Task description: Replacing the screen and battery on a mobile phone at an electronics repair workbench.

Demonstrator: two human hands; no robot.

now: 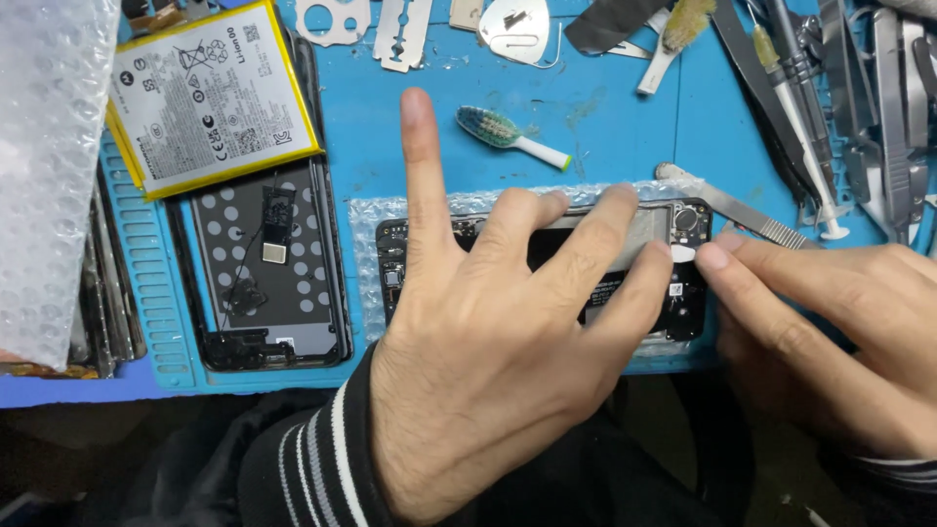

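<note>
The left hand (488, 322) lay flat, fingers (586, 244) spread and pressing on an opened phone body (683, 293), index raised, gripping nothing. The right hand (830, 332) pinched thumb and forefinger at a small white tab (683, 254) near the phone's top corner. The phone rested on a bubble-wrap sheet (381, 220) on a blue bench (605, 117). Farther left, a yellow-edged battery (210, 98) overlapped a phone back cover (268, 263). A toothbrush head (508, 132) and metal tweezers (732, 205) lay beyond.

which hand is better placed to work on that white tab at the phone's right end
Right, probably. The right hand already has its fingertips at the white tab, while the left hand lies flat across the opened phone, pinning it.
</note>
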